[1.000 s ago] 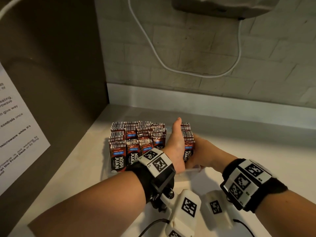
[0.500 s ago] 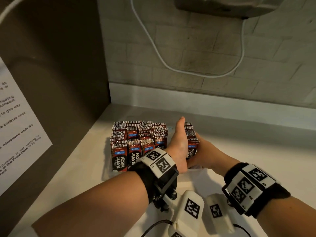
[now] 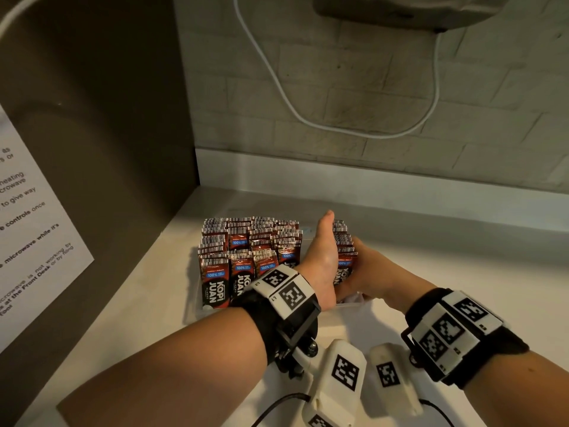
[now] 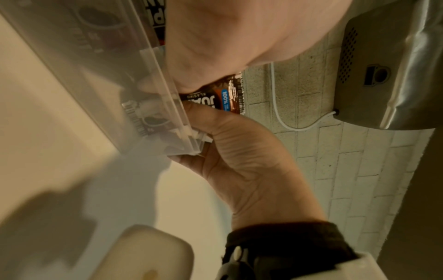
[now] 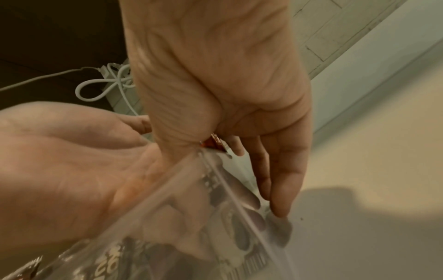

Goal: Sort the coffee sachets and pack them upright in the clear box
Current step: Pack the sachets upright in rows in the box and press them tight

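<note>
A clear box (image 3: 198, 303) on the white counter holds several rows of upright red-and-black coffee sachets (image 3: 246, 251). My left hand (image 3: 320, 257) stands edge-on inside the box, fingers straight, pressing against the right side of those rows. To its right, my right hand (image 3: 369, 272) grips a stack of sachets (image 3: 345, 257) at the box's right end. In the left wrist view the right hand (image 4: 251, 170) has its thumb on the front sachet (image 4: 225, 98) behind the clear wall (image 4: 95, 66). In the right wrist view its fingers (image 5: 282, 189) point straight down beside the box corner.
A dark appliance with a paper notice (image 3: 30, 241) stands close on the left. A white cable (image 3: 308, 118) loops on the brick wall under a grey mounted unit (image 3: 400, 13). White tagged devices (image 3: 345, 374) lie near the front edge. Bare counter (image 3: 462, 257) extends right.
Both hands stay in the box almost still, and the right-hand stack sits about where it was. The view has shifted slightly.
</note>
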